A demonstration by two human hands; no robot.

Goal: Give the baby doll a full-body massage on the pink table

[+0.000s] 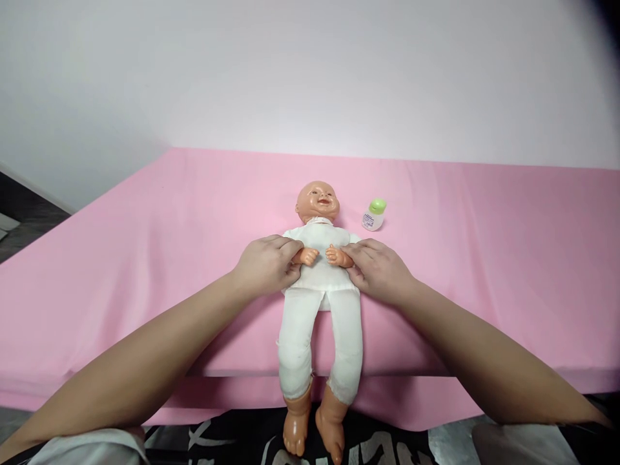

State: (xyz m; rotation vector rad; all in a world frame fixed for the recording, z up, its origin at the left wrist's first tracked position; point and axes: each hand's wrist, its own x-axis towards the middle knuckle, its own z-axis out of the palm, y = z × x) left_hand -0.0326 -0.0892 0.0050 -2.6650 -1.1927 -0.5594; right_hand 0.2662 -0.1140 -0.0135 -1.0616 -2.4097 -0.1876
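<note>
A baby doll (320, 284) in a white cloth suit lies on its back on a pink sheet (145, 258), head away from me, bare plastic feet hanging over the near edge. My left hand (266, 265) grips the doll's arm on the left side, pressing its small plastic hand onto the chest. On the other side my right hand (378, 268) holds the second arm the same way. Both doll hands meet over the torso.
A small white bottle with a green cap (374, 215) stands on the sheet just right of the doll's head. A plain white wall rises behind the bed. Dark patterned fabric (232, 445) lies below the bed's near edge, and dark floor shows at far left.
</note>
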